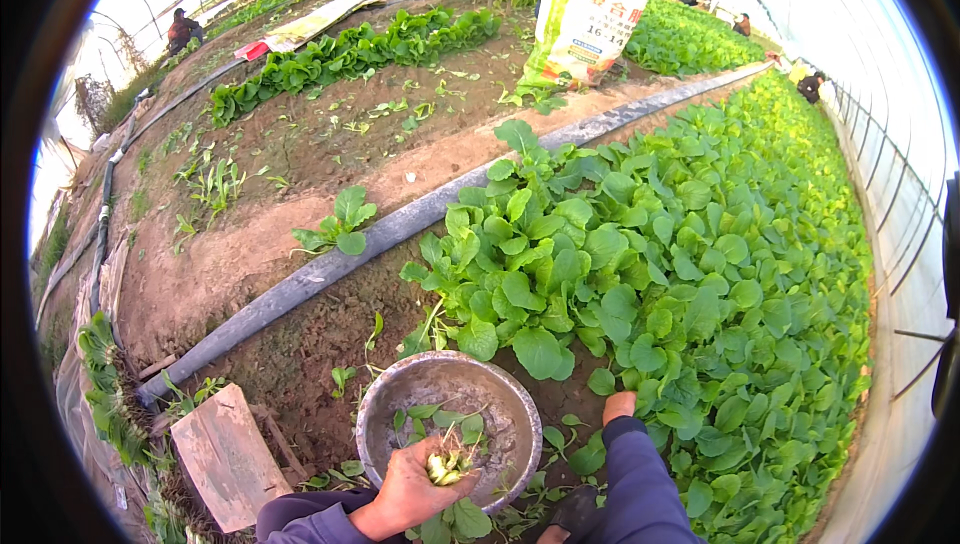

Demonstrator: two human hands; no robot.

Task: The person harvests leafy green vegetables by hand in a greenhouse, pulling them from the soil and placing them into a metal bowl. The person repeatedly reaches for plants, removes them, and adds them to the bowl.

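Note:
My left hand (pixel 424 484) is closed round a small bunch of leafy greens (pixel 446 467), with pale stems and roots showing at the top and leaves hanging below. It is over the near rim of a round, mud-stained basin (pixel 525 409) that has some loose leaves in it. To the right of the basin, my right hand (pixel 620 405) reaches low into the edge of the dense bed of leafy green plants (pixel 645 304). Leaves hide its fingers, so whether it grips a stem does not show.
A grey hose (pixel 322 270) runs diagonally beyond the basin. A wooden board (pixel 225 454) lies at the lower left, near piled greens (pixel 112 394). A printed sack (pixel 585 26) stands across the hose. Several people crouch far off, one at the left (pixel 182 32). Plastic greenhouse sheeting (pixel 907 319) borders the right.

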